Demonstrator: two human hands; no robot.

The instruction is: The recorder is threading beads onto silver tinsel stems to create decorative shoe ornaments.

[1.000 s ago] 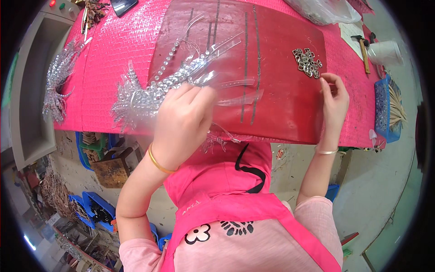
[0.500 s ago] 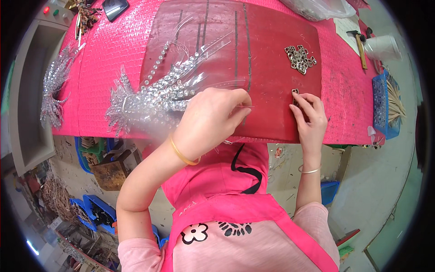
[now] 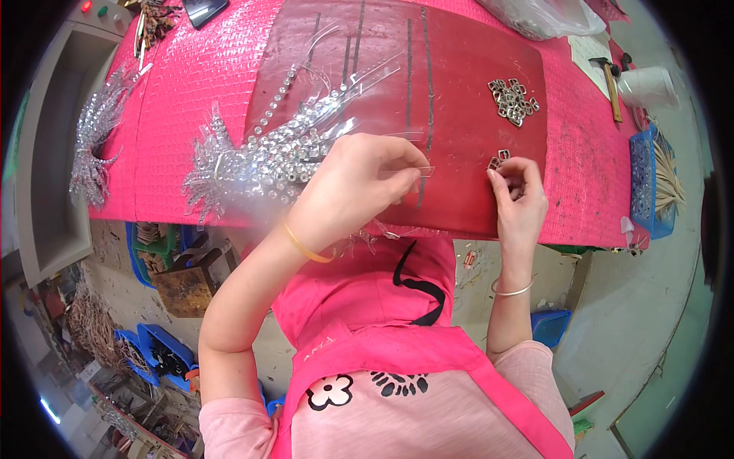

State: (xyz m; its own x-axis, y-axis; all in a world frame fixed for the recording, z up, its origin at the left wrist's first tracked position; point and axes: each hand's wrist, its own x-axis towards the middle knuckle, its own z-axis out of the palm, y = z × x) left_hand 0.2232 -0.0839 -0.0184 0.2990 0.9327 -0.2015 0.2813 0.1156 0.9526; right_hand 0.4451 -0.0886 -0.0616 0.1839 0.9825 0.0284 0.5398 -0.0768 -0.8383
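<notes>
My left hand (image 3: 371, 174) is closed in a pinch on a clear plastic strap (image 3: 427, 172), whose end sticks out past the fingertips to the right. Beside that hand lies a fanned bundle of clear straps set with rhinestones (image 3: 287, 153). To the right, my right hand (image 3: 524, 187) has its thumb and fingers curled together at a small silver buckle (image 3: 493, 164). Another small buckle (image 3: 504, 154) sits right by it; the fingers partly hide the grip. Farther back is a pile of similar buckles (image 3: 514, 102) on the dark red mat (image 3: 459, 115).
A second rhinestone bundle (image 3: 93, 145) lies at the table's left edge. At the right are a hammer (image 3: 613, 88), a white cup (image 3: 648, 86) and a blue basket (image 3: 644, 183) of pale strips. A plastic bag (image 3: 539, 17) rests at the back.
My right hand has drawn its fingers in, and two buckles now show at its fingertips where one showed before. The left hand, still pinching the strap, has shifted slightly.
</notes>
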